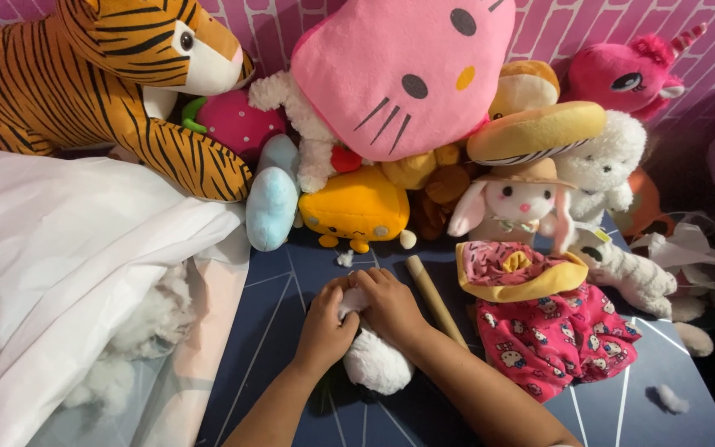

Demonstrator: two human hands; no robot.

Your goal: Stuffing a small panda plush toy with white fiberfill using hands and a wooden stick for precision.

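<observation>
Both my hands press on a small white plush toy (374, 364) lying on the dark blue mat (275, 306). My left hand (326, 324) grips its upper left side, fingers curled into the fluffy white material. My right hand (391, 305) covers its top, fingers bent over it. A little black shows at the toy's lower edge. A wooden stick (434, 298) lies just right of my right hand.
Stuffed toys are piled along the pink back wall: a tiger (101, 83), a pink cat-face cushion (403, 70), a yellow plush (357, 207), a bunny in a hat (519, 203). A white bag (59, 257) spilling stuffing lies left. Pink printed cloth (552, 335) sits right.
</observation>
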